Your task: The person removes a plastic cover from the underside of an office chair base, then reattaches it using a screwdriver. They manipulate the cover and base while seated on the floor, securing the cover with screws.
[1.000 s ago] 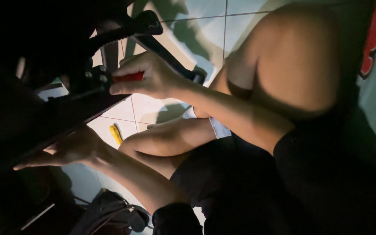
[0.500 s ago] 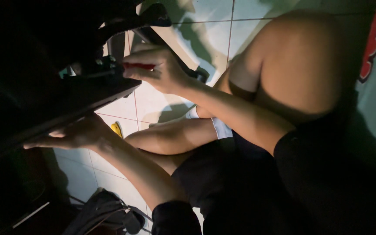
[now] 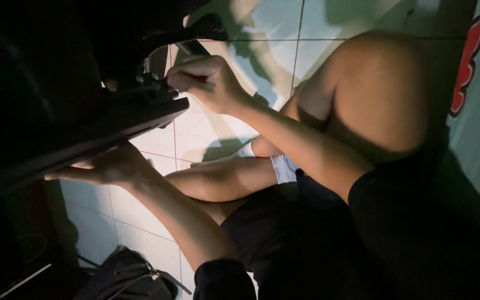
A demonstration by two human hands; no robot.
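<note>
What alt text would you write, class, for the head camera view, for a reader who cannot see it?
A seated person's right hand grips a red-handled tool against the edge of a dark flat panel, while the left hand lies flat beneath it. Bare legs are folded over a pale tiled floor, and a dark bag lies below.

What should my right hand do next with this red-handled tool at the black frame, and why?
Probably keep the tool seated and give it a small turn. The right hand is closed around the red-handled tool, with its tip in the dark fittings on the black frame. The left hand lies flat under the frame, so it looks steadied; the fitting itself is too dark to read.
</note>
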